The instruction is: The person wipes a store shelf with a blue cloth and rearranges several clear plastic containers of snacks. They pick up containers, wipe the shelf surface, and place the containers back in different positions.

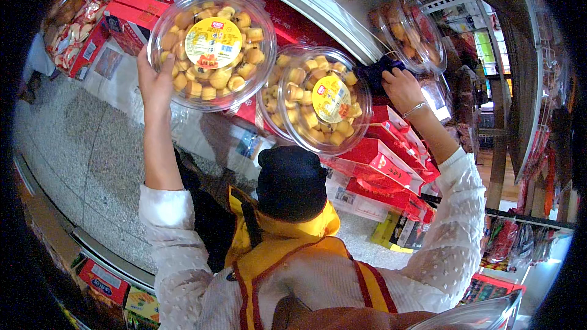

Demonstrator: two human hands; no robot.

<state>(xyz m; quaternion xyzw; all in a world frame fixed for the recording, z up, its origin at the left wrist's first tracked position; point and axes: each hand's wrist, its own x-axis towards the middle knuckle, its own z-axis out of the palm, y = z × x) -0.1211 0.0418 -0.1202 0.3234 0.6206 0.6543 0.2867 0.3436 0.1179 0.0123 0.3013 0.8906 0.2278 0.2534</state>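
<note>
My left hand [156, 78] grips the left rim of a round clear plastic tub of small cakes [250, 71], with a yellow round label on its lid. My right hand [403, 87] is closed on a dark cloth [378, 75], beside a metal shelf edge. Between my hands, another clear tub of small cakes [316, 133] overlaps a similar tub behind it. Red gift boxes [385, 165] stand below my right hand. The dark cloth hides some of my right fingertips.
Red boxes [133, 18] and wrapped packets [75, 39] lie at upper left. A clear tub [415, 32] stands beyond my right hand, near metal shelving [495, 36]. A yellow and black box [399, 233] is on the floor. Shelved packages [103, 282] line the lower left.
</note>
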